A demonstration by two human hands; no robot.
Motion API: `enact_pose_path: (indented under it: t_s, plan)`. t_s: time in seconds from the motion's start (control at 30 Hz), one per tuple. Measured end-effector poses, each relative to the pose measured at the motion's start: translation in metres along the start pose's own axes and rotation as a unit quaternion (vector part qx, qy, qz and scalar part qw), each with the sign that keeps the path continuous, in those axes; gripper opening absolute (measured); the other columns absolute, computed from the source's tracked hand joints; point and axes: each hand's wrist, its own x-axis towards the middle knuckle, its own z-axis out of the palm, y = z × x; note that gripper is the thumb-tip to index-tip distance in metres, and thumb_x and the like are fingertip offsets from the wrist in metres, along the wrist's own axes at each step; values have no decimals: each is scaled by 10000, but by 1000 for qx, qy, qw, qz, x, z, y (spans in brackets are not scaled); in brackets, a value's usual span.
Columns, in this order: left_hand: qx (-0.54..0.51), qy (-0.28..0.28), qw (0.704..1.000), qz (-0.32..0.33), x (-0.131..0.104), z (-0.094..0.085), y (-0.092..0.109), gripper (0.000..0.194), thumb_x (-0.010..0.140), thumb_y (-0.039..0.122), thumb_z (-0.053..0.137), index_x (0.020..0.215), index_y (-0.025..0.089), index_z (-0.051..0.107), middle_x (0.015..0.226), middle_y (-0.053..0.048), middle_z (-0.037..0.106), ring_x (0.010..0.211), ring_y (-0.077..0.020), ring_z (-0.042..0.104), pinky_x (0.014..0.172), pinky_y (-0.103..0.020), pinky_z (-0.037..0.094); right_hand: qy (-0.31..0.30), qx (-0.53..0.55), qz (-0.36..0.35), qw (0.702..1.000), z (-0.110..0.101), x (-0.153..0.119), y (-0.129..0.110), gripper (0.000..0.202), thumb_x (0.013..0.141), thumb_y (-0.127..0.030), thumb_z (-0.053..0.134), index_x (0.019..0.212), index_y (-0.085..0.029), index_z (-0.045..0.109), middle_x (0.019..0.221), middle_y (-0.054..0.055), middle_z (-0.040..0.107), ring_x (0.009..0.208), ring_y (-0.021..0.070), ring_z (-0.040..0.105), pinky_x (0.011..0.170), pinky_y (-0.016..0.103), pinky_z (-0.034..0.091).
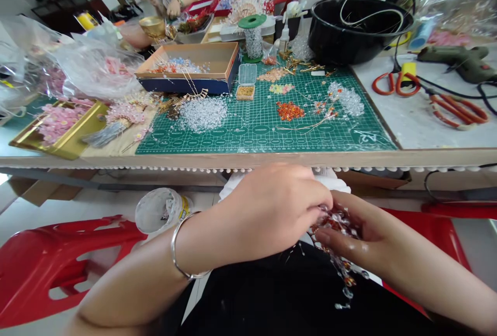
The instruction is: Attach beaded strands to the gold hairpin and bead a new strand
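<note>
Beaded spray (338,218), orange and clear, is hanging in the person's two hands, above the lap and just short of the work table (423,139), which is spanning the view. On the table a green cutting mat (252,118) is lying flat, with a black basin (349,48) standing at its far right corner and an open box (209,52) sitting across its far left part. Nearer in, the left hand (272,206) is reaching over from the left, fingertips closing in a pinch at the spray's upper left end; exactly what they are pinching is staying hidden. The right hand (361,232) is gripping the spray's body, its thumb pressing across the front while its fingers are backing it. Between these grips the spray's long axis is slanting, running from the left fingertips down and to the right, past the right thumb. Both hands are touching it, the right one covering more. On the mat, a clear bead heap (204,113) and a smaller orange bead heap (289,111) are lying apart. Smallest of all, loose strand ends (345,294) are dangling below the right hand.
</note>
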Motion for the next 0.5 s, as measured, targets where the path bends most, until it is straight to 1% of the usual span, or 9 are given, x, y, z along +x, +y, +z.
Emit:
enact_pose_path:
  t_s: [0.07,0.13,0.2,0.23,0.3,0.37,0.43,0.5]
  plan:
    - [-33,48,998,-24,-3,0,-3,171,953,226,570,934,182,734,918,-33,694,875,-163,623,779,-285,437,19,8,17,1000,-1,-4,-3,416,876,-525,628,1258,-365,589,986,29,708,1005,302,655,742,384,582]
    - [-66,94,991,-63,-9,1,-7,118,930,225,614,898,192,722,903,-10,675,880,-141,614,797,-263,437,27,16,40,999,-2,-7,-4,446,860,-556,637,1267,-386,574,979,29,708,988,302,660,736,388,584]
    - [-105,126,981,-101,-14,4,-11,71,903,218,649,871,196,708,921,2,656,879,-123,602,795,-247,437,27,23,59,998,-2,-8,-4,495,845,-579,644,1293,-390,551,990,28,710,921,289,670,716,389,588]
    - [-127,133,976,-116,-16,6,-13,51,891,221,663,868,198,703,941,4,650,875,-117,596,787,-242,437,26,25,63,997,-2,-8,-4,509,841,-580,648,1301,-387,544,1005,26,712,897,280,673,704,383,592]
    - [-171,134,967,-137,-18,9,-17,44,881,241,676,873,201,691,986,3,649,878,-113,592,772,-241,436,22,25,59,998,-2,-8,-4,493,842,-572,646,1285,-376,555,1007,22,716,872,266,679,681,360,599]
    - [-212,120,957,-155,-17,9,-19,70,890,269,665,887,200,680,1020,0,662,895,-120,597,766,-248,438,23,12,42,999,-1,-8,-5,452,849,-569,638,1245,-360,578,991,24,718,856,255,685,646,333,605]
    - [-252,91,946,-182,-14,7,-20,104,908,297,638,912,198,671,1012,-4,675,899,-134,604,764,-259,446,32,-13,13,999,0,-9,-6,440,862,-563,625,1241,-344,582,1015,36,720,853,253,695,590,309,604]
    - [-286,55,934,-206,-11,4,-20,140,911,332,628,911,195,658,935,-1,673,844,-138,600,742,-268,454,46,-49,-21,998,0,-10,-7,433,880,-540,613,1262,-338,578,1062,38,721,867,245,705,574,286,607]
